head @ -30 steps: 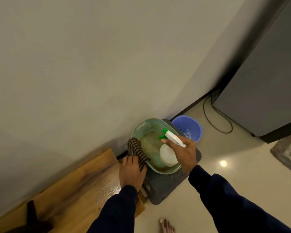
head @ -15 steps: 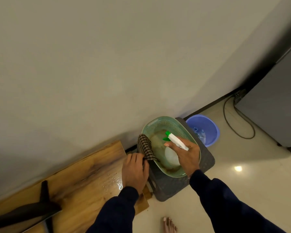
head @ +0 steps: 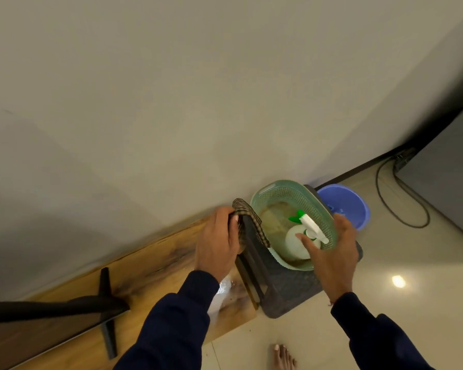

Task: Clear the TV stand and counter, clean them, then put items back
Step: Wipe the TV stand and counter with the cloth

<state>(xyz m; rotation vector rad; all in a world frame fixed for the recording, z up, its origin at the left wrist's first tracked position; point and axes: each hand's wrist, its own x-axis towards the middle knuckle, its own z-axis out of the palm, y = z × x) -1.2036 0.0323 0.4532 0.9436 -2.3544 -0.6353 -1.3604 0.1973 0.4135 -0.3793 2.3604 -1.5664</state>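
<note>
A white spray bottle [head: 301,240] with a green trigger lies inside the green perforated basket [head: 278,193], which stands on a dark stool [head: 286,289]. My right hand [head: 334,257] hovers over the basket's near right rim with fingers spread, its thumb touching the bottle. A checked cloth [head: 251,217] hangs over the basket's left rim, and my left hand [head: 217,241] grips its end. The wooden TV stand top [head: 145,276] stretches away to the left, with a wet patch near its right end.
The TV's black foot [head: 104,303] and the dark screen edge stand on the wood at the left. A blue bucket [head: 345,206] sits behind the stool by the wall. A black cable [head: 401,204] loops on the floor beside a grey appliance [head: 452,182]. My bare foot [head: 284,356] is at the bottom.
My right hand has let go of the spray bottle, which now lies in the basket. My left hand stays on the cloth. The view has turned left, showing more of the TV.
</note>
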